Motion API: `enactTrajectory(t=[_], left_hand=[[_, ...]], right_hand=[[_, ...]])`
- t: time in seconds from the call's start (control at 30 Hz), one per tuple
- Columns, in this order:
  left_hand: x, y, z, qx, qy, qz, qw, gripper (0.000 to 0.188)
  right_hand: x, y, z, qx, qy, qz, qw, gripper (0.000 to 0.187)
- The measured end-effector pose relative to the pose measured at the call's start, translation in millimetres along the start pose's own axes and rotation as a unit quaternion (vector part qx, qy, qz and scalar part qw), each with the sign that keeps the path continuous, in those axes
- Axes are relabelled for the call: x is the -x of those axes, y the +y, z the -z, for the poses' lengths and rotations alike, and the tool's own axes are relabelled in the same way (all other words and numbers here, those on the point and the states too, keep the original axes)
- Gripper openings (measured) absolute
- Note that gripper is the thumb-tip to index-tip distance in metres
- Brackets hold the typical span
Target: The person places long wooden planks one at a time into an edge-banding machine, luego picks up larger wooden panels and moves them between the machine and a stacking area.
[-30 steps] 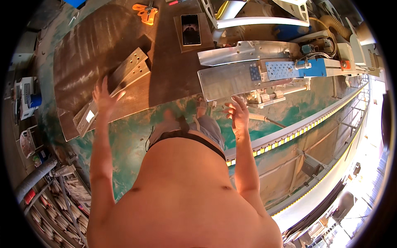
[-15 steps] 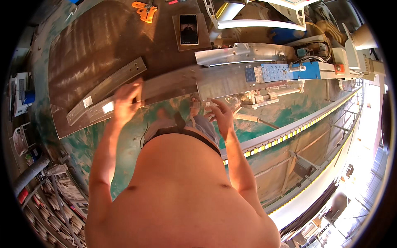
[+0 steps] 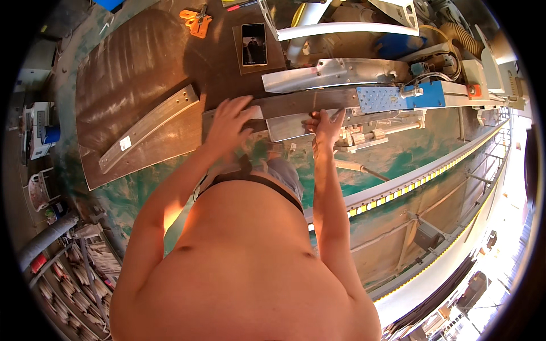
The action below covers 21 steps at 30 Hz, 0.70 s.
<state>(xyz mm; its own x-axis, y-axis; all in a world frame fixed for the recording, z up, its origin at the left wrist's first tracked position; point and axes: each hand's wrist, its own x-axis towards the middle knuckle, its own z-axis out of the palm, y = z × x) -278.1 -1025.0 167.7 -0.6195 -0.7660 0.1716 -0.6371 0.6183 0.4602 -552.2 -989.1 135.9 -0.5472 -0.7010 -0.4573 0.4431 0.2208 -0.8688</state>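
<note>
My left hand (image 3: pixel 226 126) is open, its spread fingers over the left end of a long, dark metal strip (image 3: pixel 290 102). That strip lies along the bench edge and reaches right toward a blue perforated plate (image 3: pixel 378 100). In front of it sits a lighter grey metal plate (image 3: pixel 287 127), and my right hand (image 3: pixel 326 132) grips its near edge with bent fingers. Part of the grip is hidden under the plate. Left of my left hand, a slightly curved metal bar (image 3: pixel 151 128) with holes and a white sticker rests on the brown tabletop (image 3: pixel 136 68).
A phone (image 3: pixel 254 45) and an orange spring clamp (image 3: pixel 197 24) lie at the back. Behind the strip is a shiny metal profile (image 3: pixel 335 74). A white tubular frame (image 3: pixel 347 29) overhangs the back right. A rail with yellow marks (image 3: pixel 387 200) runs along my right.
The dark strip has slid right, away from the curved bar. My left hand has moved right and opened out. My right hand has moved forward and right onto the grey plate's edge.
</note>
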Motion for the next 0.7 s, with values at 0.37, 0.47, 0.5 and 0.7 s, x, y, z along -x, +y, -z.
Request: enactTrajectory(t=[0.37, 0.47, 0.5, 0.7], left_hand=[[74.3, -49.0, 34.4, 0.078, 0.062, 0.142, 0.985, 0.070], [69.4, -41.8, 36.8, 0.072, 0.046, 0.163, 0.983, 0.070], [68.0, -39.3, 37.6, 0.069, 0.039, 0.173, 0.982, 0.070], [71.8, -48.1, 37.0, 0.091, 0.034, 0.185, 0.978, 0.069]], right_hand=[[-9.7, 1.8, -0.5, -0.047, -0.051, -0.011, 0.998, 0.089], [-5.2, 0.2, 2.3, -0.062, -0.080, -0.004, 0.995, 0.090], [-5.4, -0.6, 3.2, -0.059, -0.084, -0.005, 0.995, 0.090], [-4.0, -6.2, 5.5, -0.072, -0.116, -0.025, 0.990, 0.093]])
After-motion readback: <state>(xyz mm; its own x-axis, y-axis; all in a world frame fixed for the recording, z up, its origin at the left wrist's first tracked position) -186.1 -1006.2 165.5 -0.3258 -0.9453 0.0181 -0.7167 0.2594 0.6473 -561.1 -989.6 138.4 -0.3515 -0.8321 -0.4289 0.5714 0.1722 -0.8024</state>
